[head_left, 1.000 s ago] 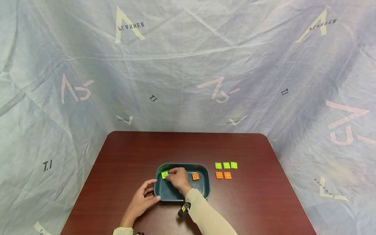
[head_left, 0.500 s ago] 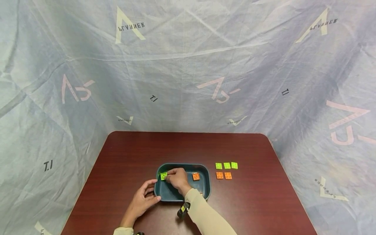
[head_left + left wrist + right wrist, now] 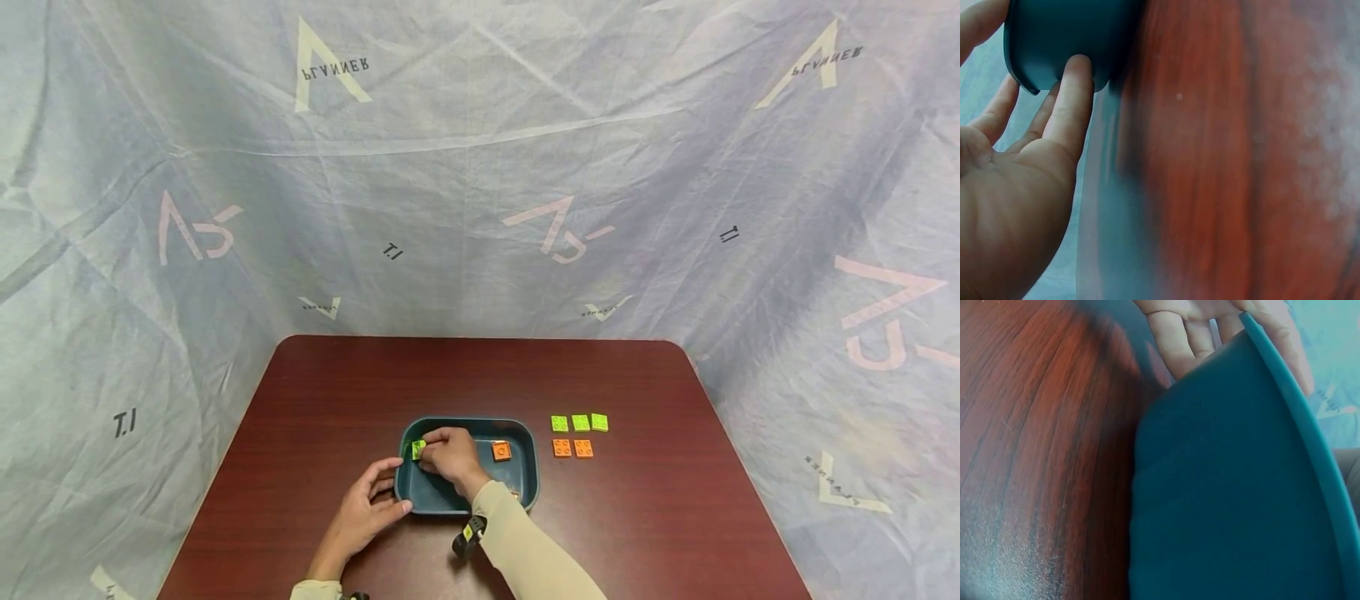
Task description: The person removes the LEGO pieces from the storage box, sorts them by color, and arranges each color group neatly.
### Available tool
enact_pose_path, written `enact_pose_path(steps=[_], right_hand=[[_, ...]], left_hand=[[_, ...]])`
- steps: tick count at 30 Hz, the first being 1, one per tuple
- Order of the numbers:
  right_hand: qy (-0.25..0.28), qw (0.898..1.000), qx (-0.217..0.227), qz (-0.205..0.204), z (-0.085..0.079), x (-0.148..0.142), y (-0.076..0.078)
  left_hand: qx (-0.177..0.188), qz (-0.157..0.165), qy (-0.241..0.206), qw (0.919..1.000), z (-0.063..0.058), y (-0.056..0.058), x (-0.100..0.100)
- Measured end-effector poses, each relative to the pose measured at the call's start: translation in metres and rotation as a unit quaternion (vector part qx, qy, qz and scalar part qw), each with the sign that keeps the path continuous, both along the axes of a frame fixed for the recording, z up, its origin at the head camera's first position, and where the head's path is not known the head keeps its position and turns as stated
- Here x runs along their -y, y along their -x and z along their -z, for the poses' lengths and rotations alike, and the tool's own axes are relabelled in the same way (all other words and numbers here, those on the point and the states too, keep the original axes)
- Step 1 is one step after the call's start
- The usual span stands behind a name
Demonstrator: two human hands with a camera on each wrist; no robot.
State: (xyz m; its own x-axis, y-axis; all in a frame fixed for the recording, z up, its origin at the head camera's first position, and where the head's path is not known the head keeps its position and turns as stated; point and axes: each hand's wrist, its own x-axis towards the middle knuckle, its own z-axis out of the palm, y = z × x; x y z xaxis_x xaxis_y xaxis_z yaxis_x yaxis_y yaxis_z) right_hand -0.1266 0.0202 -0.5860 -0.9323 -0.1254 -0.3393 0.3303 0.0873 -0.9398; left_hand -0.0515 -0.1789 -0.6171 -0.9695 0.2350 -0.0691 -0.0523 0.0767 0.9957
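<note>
A dark teal tray (image 3: 467, 510) lies on the table. My left hand (image 3: 358, 515) touches its left end from outside, thumb and fingers spread and fairly straight; the left wrist view shows these fingers (image 3: 1067, 119) against the tray wall (image 3: 1066, 37). My right hand (image 3: 452, 457) reaches into the tray and pinches a lime green toy brick (image 3: 417, 451) near the far left corner; fingers cover part of it. An orange brick (image 3: 501, 451) lies to the right inside. Another small piece (image 3: 515, 495) is mostly hidden by the sleeve. The right wrist view shows the tray's outer wall (image 3: 1229, 481).
Right of the tray, three lime green bricks (image 3: 581, 423) form a row on the dark red table (image 3: 660, 517). Two orange bricks (image 3: 572, 448) sit in front of them. A grey printed sheet (image 3: 465, 250) hangs behind and around the table.
The green brick has shifted slightly and turned in my right hand's fingertips, and less of it shows now. My left hand and the tray have stayed in place.
</note>
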Motion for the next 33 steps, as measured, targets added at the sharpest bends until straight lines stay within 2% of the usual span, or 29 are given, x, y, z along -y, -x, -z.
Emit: enact_pose_path(steps=[9,23,33], right_hand=[[0.044,0.999,0.008,0.016,-0.002,-0.007,0.0],[0.123,0.992,0.001,0.028,-0.016,-0.025,0.006],[0.148,0.988,-0.014,0.051,-0.024,-0.038,0.008]], left_hand=[[0.003,0.009,-0.012,0.9999,-0.002,-0.001,0.0],[-0.003,0.0,0.0,1.0,-0.004,0.001,0.0],[-0.002,0.002,-0.001,1.0,-0.004,0.001,0.001]])
